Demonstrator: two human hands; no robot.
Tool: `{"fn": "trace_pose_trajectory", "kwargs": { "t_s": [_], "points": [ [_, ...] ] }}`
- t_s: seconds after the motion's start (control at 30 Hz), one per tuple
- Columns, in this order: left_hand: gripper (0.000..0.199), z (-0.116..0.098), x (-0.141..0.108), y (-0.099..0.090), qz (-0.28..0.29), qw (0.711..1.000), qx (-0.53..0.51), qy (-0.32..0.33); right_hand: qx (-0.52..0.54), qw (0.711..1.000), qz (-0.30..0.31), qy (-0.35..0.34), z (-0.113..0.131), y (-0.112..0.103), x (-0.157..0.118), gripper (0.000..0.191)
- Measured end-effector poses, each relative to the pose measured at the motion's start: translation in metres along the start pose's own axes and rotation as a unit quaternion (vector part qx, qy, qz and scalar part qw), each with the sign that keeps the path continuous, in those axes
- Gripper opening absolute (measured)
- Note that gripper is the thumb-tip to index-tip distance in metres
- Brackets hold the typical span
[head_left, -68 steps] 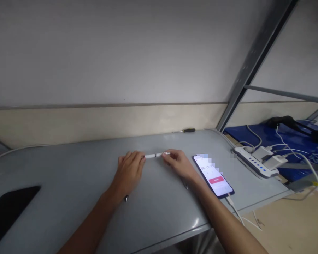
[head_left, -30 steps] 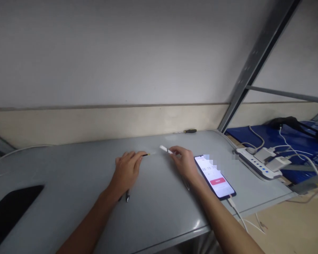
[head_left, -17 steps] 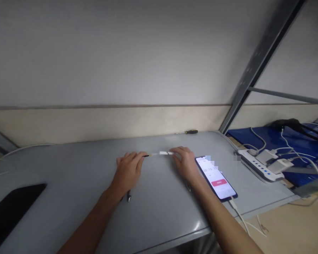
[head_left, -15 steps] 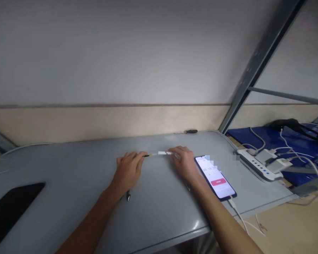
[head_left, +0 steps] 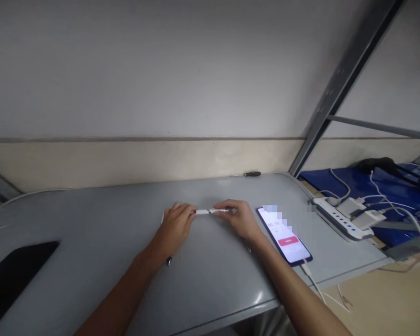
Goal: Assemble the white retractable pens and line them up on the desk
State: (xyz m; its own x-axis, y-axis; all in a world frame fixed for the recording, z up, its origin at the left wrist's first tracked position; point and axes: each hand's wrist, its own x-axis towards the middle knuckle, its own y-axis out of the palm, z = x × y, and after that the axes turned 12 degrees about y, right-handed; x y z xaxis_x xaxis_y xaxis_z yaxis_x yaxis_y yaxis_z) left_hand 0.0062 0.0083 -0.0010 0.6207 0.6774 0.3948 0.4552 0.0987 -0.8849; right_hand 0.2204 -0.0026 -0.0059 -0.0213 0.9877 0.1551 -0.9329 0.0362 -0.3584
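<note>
A slim white pen point(head_left: 203, 212) with a dark mark lies level between my two hands, just above the grey desk point(head_left: 210, 280). My left hand point(head_left: 178, 220) is closed around its left end, where a dark bit shows at the fingertips. At the other end my right hand point(head_left: 238, 217) pinches the white barrel between thumb and fingers. Beneath my left wrist a small dark piece with a shiny metal tip point(head_left: 169, 261) pokes out. A thin shiny item point(head_left: 248, 246) lies partly hidden by my right wrist.
A phone point(head_left: 287, 238) with a lit timer screen lies right of my right hand, its cable plugged in. Beyond it sits a white power strip point(head_left: 343, 219) with chargers. A screwdriver point(head_left: 247, 174) rests by the wall; a black flat object point(head_left: 17, 280) is at left.
The gap between the left-hand dark piece with its yellowish tip and the white barrel has closed; the two parts now meet. My hands have come nearer each other and slightly toward me.
</note>
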Motion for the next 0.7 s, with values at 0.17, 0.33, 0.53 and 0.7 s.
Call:
{"fn": "trace_pose_trajectory", "kwargs": {
  "t_s": [0.17,0.33,0.53,0.7],
  "points": [
    [0.024,-0.0006,0.0014,-0.0042,-0.022,0.999,-0.006,0.029,0.064,0.992,0.062,0.089,0.0041,-0.0043,-0.0003,0.036],
    [0.025,0.0004,0.002,-0.0039,-0.042,0.999,0.005,0.016,0.108,0.988,0.076,0.073,0.0047,-0.0079,-0.0008,0.028],
    [0.03,-0.0015,0.001,-0.0038,-0.042,0.999,0.001,0.021,0.07,0.99,0.058,0.107,0.0075,-0.0076,-0.003,0.031],
    [0.03,0.0004,0.0008,-0.0026,-0.05,0.998,0.012,0.03,0.067,0.99,0.075,0.095,0.0055,-0.0077,-0.0028,0.029]
  ]
}}
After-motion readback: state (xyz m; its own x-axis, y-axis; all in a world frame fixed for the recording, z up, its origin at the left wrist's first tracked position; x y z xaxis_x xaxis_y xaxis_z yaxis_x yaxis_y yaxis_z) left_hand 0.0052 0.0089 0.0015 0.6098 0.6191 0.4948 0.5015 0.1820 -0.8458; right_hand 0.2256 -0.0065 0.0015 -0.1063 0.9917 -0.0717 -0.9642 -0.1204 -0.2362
